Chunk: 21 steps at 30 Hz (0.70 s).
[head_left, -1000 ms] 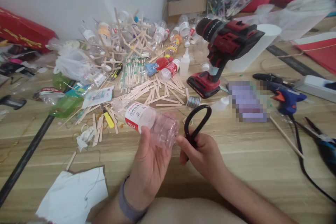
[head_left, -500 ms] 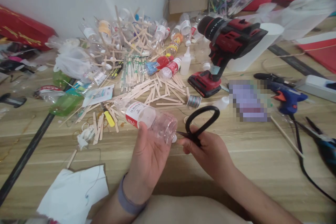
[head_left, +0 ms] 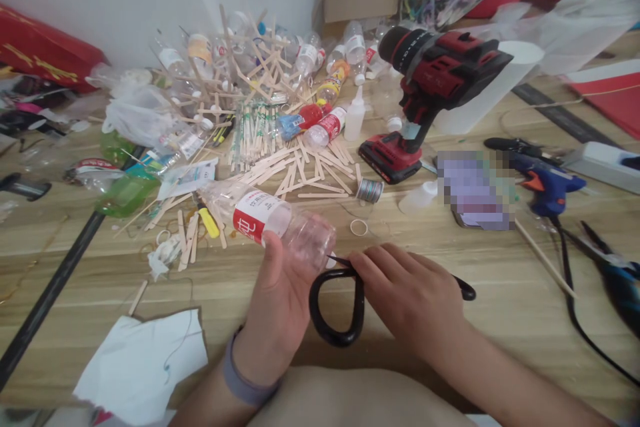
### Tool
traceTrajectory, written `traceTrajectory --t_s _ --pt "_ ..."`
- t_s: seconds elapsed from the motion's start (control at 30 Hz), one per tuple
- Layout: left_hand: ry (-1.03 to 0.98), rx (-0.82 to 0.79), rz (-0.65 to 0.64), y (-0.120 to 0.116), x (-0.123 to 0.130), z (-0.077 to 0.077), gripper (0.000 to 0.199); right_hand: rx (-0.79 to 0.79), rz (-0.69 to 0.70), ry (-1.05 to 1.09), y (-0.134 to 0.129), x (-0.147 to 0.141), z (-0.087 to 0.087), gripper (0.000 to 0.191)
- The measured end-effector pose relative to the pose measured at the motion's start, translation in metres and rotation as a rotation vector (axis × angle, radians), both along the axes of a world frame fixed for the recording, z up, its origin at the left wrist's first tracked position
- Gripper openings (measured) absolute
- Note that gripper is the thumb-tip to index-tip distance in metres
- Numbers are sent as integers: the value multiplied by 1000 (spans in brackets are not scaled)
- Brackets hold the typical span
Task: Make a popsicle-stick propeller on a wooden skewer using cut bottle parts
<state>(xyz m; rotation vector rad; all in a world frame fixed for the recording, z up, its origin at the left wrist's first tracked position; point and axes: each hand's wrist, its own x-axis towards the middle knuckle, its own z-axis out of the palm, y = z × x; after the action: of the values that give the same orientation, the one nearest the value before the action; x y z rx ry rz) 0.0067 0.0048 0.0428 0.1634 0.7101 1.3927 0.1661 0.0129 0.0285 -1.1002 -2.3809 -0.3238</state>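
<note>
Here the left hand is wrapped around a clear bottle with a red-and-white label, held on its side above the table, base toward the right. The bottle looks whole; no cut shows, so the work appears barely begun. To its right, the right hand closes on black scissors, their tip touching or just beside the bottle's base. Whether the blades have entered the plastic cannot be told; the hand covers most of them. Farther right, a blurred patch hides one object.
</note>
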Motion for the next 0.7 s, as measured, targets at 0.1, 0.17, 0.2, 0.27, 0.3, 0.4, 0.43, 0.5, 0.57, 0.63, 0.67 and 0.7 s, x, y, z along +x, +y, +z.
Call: traceTrajectory --t_s 0.1,0.17,0.2,0.27,0.3,0.4,0.43,0.5,0.57,0.63,0.67,0.7 --pt "15 -48 -14 0 -1 3 37 2 -16 -58 -2 -3 8 29" --pt "35 -97 -18 1 -1 6 33 -13 -13 -89 -3 -5 11 27" --pt "44 -117 -16 1 -1 7 31 -18 -14 -99 -4 -5 12 26" --pt "53 -145 -16 1 -1 9 31 -37 -19 -104 -5 -5 10 24" --pt "53 -154 -15 1 -1 10 32 -58 -15 -101 -5 -5 9 23" --pt "49 -162 -11 2 -1 9 31 -215 20 -68 -3 -5 2 21" --pt "44 -149 -8 2 -1 8 30 -318 28 -30 -2 -5 0 19" --pt "19 -105 -15 2 -2 6 28 -615 55 110 2 -4 -1 23" --pt "-21 -80 -56 2 -3 5 32 -970 126 313 6 -4 0 36" --pt "-69 -79 -72 2 -3 5 35 -1274 238 520 7 -5 -1 44" --pt "-90 -76 -67 3 -3 6 35 -1395 280 621 7 -5 -3 47" --pt "-107 -67 -57 3 -3 7 35 -1509 309 724 5 -6 -5 48"
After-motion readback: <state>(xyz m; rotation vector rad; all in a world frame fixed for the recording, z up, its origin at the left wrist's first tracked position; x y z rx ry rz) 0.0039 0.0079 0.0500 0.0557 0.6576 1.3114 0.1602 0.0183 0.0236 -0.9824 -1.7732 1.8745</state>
